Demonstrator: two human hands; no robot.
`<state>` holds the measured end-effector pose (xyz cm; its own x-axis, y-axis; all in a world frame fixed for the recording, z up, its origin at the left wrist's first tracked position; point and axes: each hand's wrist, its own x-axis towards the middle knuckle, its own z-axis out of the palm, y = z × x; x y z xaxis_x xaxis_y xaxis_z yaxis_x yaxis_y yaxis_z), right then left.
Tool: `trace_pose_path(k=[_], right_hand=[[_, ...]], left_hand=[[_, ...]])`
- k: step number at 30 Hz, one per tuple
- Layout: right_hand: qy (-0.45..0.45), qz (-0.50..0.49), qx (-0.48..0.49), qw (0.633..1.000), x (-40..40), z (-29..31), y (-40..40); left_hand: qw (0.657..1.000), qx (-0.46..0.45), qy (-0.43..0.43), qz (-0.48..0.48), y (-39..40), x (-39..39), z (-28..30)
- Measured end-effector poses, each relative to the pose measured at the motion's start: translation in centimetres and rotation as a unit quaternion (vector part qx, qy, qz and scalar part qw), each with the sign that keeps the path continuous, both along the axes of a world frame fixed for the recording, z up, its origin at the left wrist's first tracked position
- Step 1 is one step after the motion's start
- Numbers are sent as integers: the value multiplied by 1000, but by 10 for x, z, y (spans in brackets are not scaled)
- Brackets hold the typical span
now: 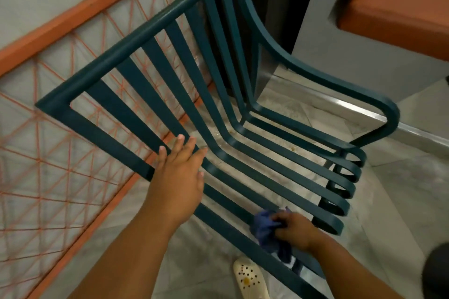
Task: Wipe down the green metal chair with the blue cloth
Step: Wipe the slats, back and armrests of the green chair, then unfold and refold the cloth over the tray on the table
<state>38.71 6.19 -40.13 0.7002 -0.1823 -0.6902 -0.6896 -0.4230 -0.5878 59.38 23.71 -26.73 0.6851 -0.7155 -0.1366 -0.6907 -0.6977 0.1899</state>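
Observation:
The green metal chair point(218, 94) fills the middle of the head view, its slatted back running from upper centre down into a slatted seat. My left hand point(178, 168) rests flat on the lower back slats with its fingers spread. My right hand point(297, 229) is closed around the bunched blue cloth point(268, 229). It presses the cloth against the near seat slats at the chair's front left corner. Part of the cloth hangs below the slat.
An orange frame with orange string netting point(60, 153) stands close behind and left of the chair. An orange cushioned seat point(401, 0) is at top right. A cream perforated clog point(250, 279) rests on the marble floor point(401, 189) below the chair.

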Motion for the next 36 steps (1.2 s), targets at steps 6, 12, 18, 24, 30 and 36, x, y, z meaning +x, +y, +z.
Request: trace_pose_path(k=[6, 12, 18, 24, 30, 36], right_hand=[[-171, -186, 145, 956, 54, 44, 35], [-266, -276, 191, 903, 95, 86, 73], [-284, -117, -88, 948, 103, 85, 129], [-255, -7, -312, 915, 72, 56, 157], [-243, -48, -379, 892, -9, 50, 156], [-192, -97, -398, 892, -86, 58, 145]], left_hand=[[998, 5, 58, -11, 2, -8, -3], [999, -2, 45, 29, 22, -24, 3], [997, 1, 41, 61, 38, -28, 0], [993, 100, 47, 40, 40, -38, -6], [989, 140, 47, -3, 49, -63, 8], [982, 75, 171, -38, 62, -92, 24]])
